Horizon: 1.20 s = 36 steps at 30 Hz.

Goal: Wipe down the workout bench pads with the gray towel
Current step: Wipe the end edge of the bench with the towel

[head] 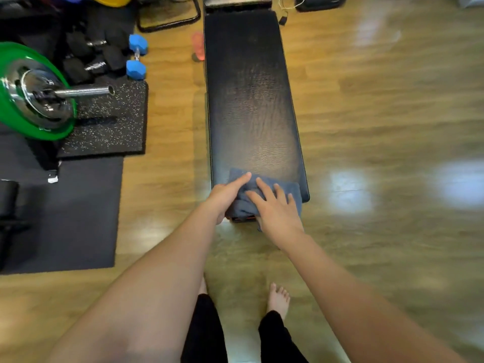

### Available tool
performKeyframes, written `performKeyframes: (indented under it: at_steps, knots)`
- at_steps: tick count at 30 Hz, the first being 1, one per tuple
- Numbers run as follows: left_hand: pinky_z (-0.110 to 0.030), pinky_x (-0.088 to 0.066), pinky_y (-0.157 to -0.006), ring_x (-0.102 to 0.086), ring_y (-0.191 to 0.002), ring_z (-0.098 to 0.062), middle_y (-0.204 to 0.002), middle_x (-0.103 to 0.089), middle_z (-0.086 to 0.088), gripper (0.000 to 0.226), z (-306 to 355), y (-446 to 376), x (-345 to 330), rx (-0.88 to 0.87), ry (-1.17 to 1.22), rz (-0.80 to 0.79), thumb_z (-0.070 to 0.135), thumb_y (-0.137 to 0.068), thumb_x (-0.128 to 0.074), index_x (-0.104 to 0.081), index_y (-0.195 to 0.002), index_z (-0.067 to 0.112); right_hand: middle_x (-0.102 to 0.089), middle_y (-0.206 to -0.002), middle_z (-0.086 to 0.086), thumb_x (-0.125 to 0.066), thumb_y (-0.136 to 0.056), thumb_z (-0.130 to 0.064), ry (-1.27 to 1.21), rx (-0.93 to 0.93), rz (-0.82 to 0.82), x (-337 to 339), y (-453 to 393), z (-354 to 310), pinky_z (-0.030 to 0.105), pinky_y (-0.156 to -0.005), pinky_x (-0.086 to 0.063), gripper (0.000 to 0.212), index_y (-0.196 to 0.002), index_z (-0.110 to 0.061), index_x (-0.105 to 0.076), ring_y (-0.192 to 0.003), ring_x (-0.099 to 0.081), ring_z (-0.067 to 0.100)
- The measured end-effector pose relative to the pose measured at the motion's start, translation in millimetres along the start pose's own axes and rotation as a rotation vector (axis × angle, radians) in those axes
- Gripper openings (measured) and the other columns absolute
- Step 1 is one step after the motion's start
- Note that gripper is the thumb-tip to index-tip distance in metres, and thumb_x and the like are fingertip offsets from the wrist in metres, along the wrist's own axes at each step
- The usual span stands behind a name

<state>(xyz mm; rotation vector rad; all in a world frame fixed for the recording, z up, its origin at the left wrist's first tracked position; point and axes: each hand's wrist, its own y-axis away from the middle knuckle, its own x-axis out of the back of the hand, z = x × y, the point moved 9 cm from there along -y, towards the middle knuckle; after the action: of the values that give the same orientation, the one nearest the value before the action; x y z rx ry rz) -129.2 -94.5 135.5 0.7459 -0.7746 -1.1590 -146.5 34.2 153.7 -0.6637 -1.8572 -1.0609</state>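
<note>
- The gray towel [264, 195] is lying bunched on the near end of the worktop [251, 100], the long black pad of the workout bench, with part of it hanging over the near edge.
- The left hand [226, 196] is pressing on the towel's left side, forefinger stretched forward and the other fingers curled around the fold, so its grip is holding cloth.
- The right hand [277, 208] is lying flat on the towel with fingers spread; its grip is wide, pressing rather than pinching.
- Risk, as I judge it: the towel is sitting so close to the edge that a pull toward the body could be dragging it off onto the wooden floor [366, 113].
- Another risk: the bunched cloth is covering only a narrow strip, so the pad's sides may be getting missed on a forward stroke.
- A further pad [237, 1] is showing at the far end; it could be getting overlooked.
- The picture is blurring, so fine finger contact is hard to tell.
- Containers: none is showing clearly; a pinkish object [198, 45] beside the bench is too blurred to identify, and its contents cannot be told.
</note>
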Motion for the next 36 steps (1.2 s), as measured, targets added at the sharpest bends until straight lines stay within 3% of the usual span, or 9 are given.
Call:
performKeyframes:
  at_steps: [6,10,13,15,18,21,24,29,36]
  knots:
    - [-0.040,-0.059,-0.089,-0.074,-0.091,-0.023,-0.099,-0.077,-0.007,0.027,-6,0,-21,-0.080,0.018,-0.049,0.026,-0.086,-0.075,-0.069,-0.109,0.012,-0.004,-0.167,0.005,-0.055,-0.094,-0.019,-0.039,0.020,0.065,-4,25,15,0.057,-0.117,-0.021,0.072,-0.154,-0.040,-0.021,-0.148,-0.016,0.040]
    - [-0.021,-0.055,-0.071,-0.070,-0.085,-0.015,-0.092,-0.073,0.004,0.014,3,3,-37,-0.260,0.005,-0.027,0.022,-0.092,-0.070,-0.067,-0.105,0.016,-0.010,-0.166,0.004,-0.068,-0.084,-0.031,-0.241,0.079,0.136,-13,37,35,0.051,-0.115,-0.028,0.082,-0.153,-0.039,-0.024,-0.144,-0.023,0.036]
    - [-0.008,-0.047,-0.059,-0.065,-0.077,-0.001,-0.087,-0.070,0.011,0.007,7,7,-38,-0.365,-0.054,-0.005,0.022,-0.092,-0.070,-0.066,-0.098,0.022,-0.019,-0.161,0.003,-0.064,-0.078,-0.045,-0.680,0.103,0.125,-20,41,56,0.034,-0.117,-0.021,0.087,-0.153,-0.033,-0.023,-0.145,-0.022,0.016]
    - [-0.008,-0.048,-0.064,-0.067,-0.079,-0.001,-0.090,-0.072,0.011,0.007,6,9,-39,-0.387,-0.039,-0.041,0.022,-0.091,-0.072,-0.067,-0.096,0.023,-0.039,-0.150,0.001,-0.060,-0.076,-0.039,-1.186,-0.159,0.214,-32,38,97,0.024,-0.109,-0.031,0.079,-0.149,-0.024,-0.032,-0.136,-0.037,0.005]
    - [-0.017,-0.053,-0.076,-0.072,-0.085,-0.006,-0.093,-0.076,0.009,0.010,-1,13,-40,-0.360,0.066,-0.137,0.021,-0.089,-0.073,-0.069,-0.098,0.022,-0.054,-0.135,-0.009,-0.058,-0.059,-0.058,-1.649,-0.606,0.108,-75,35,135,0.030,-0.088,-0.038,0.074,-0.128,-0.031,-0.053,-0.123,-0.047,0.014]
    - [-0.024,-0.056,-0.083,-0.073,-0.089,-0.011,-0.092,-0.078,0.006,0.014,-17,11,-40,-0.306,0.194,-0.213,0.014,-0.087,-0.073,-0.067,-0.100,0.019,-0.067,-0.108,-0.006,-0.058,-0.065,-0.048,-1.829,-0.580,0.020,-86,29,137,0.033,-0.083,-0.039,0.049,-0.109,-0.025,-0.062,-0.099,-0.056,0.017]
    - [-0.027,-0.056,-0.076,-0.070,-0.080,-0.015,-0.083,-0.075,0.002,0.024,-51,0,-40,-0.218,0.251,-0.222,0.002,-0.072,-0.073,-0.065,-0.091,0.016,-0.074,-0.106,0.000,-0.045,-0.089,-0.019,-1.860,-0.524,-0.017,-96,33,131,0.032,-0.081,-0.048,0.031,-0.113,-0.017,-0.064,-0.098,-0.066,0.018]
    - [-0.039,-0.051,-0.092,-0.065,-0.093,-0.028,-0.090,-0.071,-0.007,0.026,-124,-27,-40,-0.079,0.197,-0.022,-0.010,-0.089,-0.055,-0.062,-0.088,0.015,-0.072,-0.096,-0.002,-0.057,-0.087,-0.002,-1.543,-0.581,0.109,-139,54,152,0.031,-0.072,-0.047,0.022,-0.100,-0.018,-0.066,-0.091,-0.064,0.018]
    - [-0.037,-0.051,-0.096,-0.063,-0.104,-0.023,-0.107,-0.068,-0.001,0.022,-156,-81,-33,-0.138,0.062,0.212,0.004,-0.097,-0.054,-0.062,-0.110,0.020,-0.067,-0.123,0.001,-0.065,-0.095,-0.030,-1.333,-0.477,0.048,-185,23,147,0.039,-0.097,-0.053,0.027,-0.119,-0.019,-0.062,-0.115,-0.063,0.016]
